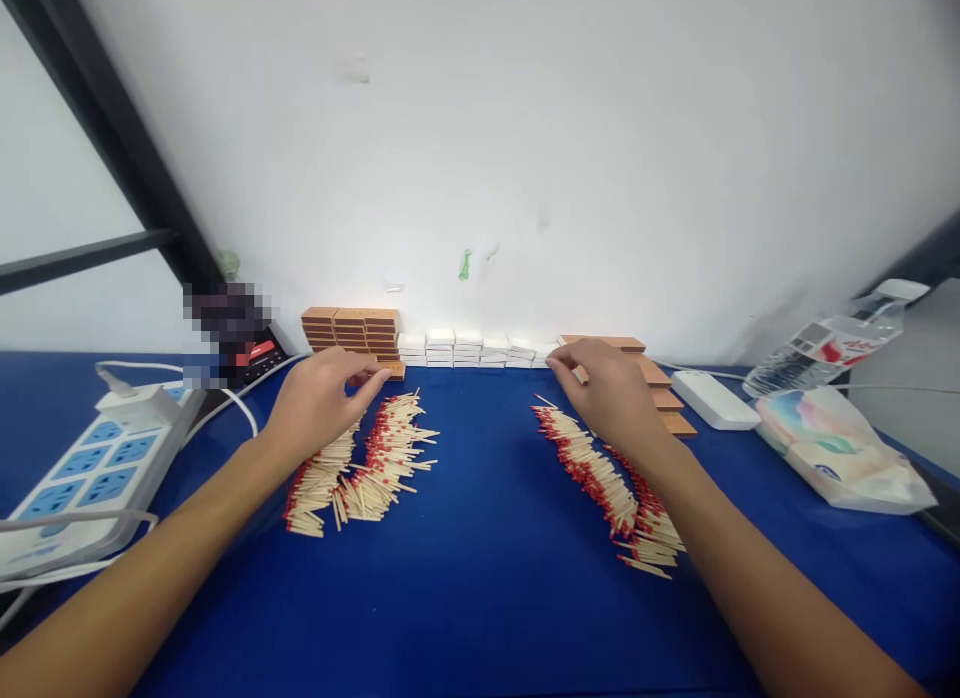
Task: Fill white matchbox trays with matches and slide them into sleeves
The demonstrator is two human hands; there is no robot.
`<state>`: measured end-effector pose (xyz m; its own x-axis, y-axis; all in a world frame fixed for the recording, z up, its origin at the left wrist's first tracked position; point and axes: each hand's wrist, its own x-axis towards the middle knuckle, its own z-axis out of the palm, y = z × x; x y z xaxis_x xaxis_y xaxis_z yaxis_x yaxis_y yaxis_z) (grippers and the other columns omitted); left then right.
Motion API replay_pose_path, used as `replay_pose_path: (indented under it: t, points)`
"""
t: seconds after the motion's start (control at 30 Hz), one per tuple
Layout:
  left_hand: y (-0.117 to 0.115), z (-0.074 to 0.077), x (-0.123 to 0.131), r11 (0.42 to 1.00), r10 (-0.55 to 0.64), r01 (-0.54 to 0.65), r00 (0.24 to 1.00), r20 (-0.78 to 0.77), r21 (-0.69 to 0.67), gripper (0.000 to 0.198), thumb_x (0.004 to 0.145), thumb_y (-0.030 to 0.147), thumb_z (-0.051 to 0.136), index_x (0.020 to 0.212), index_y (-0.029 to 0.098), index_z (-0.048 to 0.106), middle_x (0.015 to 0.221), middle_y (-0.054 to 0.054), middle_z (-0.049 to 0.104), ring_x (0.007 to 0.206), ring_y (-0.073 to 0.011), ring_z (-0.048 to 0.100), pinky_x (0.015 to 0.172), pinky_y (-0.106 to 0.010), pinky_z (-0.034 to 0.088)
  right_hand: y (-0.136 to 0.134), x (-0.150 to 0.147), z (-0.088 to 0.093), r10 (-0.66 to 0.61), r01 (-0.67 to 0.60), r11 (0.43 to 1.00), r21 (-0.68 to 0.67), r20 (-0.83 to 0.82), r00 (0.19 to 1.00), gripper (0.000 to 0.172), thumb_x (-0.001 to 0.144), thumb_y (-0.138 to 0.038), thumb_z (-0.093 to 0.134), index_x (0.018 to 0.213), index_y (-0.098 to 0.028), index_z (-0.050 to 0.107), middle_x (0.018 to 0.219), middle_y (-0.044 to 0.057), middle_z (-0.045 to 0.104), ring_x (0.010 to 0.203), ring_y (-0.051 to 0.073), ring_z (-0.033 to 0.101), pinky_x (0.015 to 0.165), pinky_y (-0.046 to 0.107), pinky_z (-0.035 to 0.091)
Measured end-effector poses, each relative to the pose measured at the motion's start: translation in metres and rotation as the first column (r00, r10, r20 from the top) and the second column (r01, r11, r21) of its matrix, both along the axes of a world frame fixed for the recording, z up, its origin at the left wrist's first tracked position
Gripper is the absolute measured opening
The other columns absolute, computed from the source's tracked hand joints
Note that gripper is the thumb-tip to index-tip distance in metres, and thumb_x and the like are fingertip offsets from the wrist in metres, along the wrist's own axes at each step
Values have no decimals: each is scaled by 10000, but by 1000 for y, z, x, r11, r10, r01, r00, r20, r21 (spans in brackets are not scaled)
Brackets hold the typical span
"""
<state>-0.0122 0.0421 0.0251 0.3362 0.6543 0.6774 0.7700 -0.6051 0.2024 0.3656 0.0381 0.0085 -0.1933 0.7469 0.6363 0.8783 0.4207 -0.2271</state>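
Note:
My left hand [319,398] reaches over a left pile of red-tipped matchsticks [375,458], its fingers pinched on a brown matchbox sleeve [391,370] at the foot of a stack of brown sleeves [351,330]. My right hand [607,388] hovers above a right row of matchsticks [607,478], fingers curled on a brown sleeve from the right spread of brown sleeves [660,378]. A row of white inner trays [472,348] lines the wall between the stacks.
A blue cloth [487,578] covers the table. A power strip [90,468] with cables lies at left. A white box [712,398], a plastic bottle [832,348] and a tissue pack [832,448] sit at right. White wall behind.

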Motion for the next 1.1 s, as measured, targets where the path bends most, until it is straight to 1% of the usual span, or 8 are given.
replay_pose_path:
  t: [0.33,0.57,0.67,0.77,0.87,0.97,1.03,1.1]
  points:
    - [-10,-21,-10,992,11,12,984,-177,129,278,1061,354,588,935,215,793,752,-61,778,699,-255,729,701,-403,561,86,-5,-14,-30,56,982,-182,145,989,112,971,-276,669,962,-203,752,985,136,726,972,327,670,889,463,530]
    - [-11,-28,-7,985,8,35,969,-247,168,286,1085,349,574,940,216,783,739,-46,783,669,-231,719,665,-388,554,105,-6,-11,-21,58,976,-211,173,985,125,935,-169,662,833,-216,716,967,128,710,996,316,655,914,451,534]
    - [-15,-27,-3,981,-9,57,968,-252,185,257,1082,332,583,961,218,778,772,-51,791,691,-235,710,684,-401,562,86,-7,3,-21,55,980,-190,177,984,140,963,-168,608,867,-216,699,1009,150,709,1032,337,645,937,477,522]
    - [-25,-24,6,967,-72,133,962,-265,217,177,1059,295,626,1022,206,774,780,-55,761,715,-240,664,700,-410,565,41,-22,14,49,-11,964,-265,138,989,166,1031,-237,553,924,-228,680,1006,126,714,943,299,653,843,429,518]
    - [-41,-25,20,947,-190,249,943,-272,203,148,1028,268,680,1120,190,766,910,-89,785,789,-258,669,720,-430,581,-15,-51,14,306,-220,797,-562,61,950,120,1038,-250,581,969,-239,678,975,63,721,840,232,655,759,357,499]
    - [-55,-34,31,952,-262,293,930,-260,92,255,1041,354,680,1217,188,761,1037,-128,800,905,-297,711,843,-498,622,-53,-78,8,441,-316,675,-667,20,897,147,1030,-189,583,931,-226,685,986,54,714,858,208,662,764,335,493]
    - [-61,-42,35,953,-294,302,918,-266,-11,419,1051,504,659,1332,204,737,1189,-154,799,1054,-345,728,963,-561,621,-58,-81,8,480,-380,582,-718,-73,874,153,1035,-228,622,913,-230,715,993,42,725,850,192,665,742,317,491]
    - [-64,-48,36,953,-304,288,911,-279,-98,603,1037,624,640,1476,211,667,1382,-176,753,1258,-409,689,1066,-624,583,-48,-70,9,428,-418,568,-709,-179,886,158,1042,-332,653,954,-247,753,946,23,742,795,184,654,701,310,484]
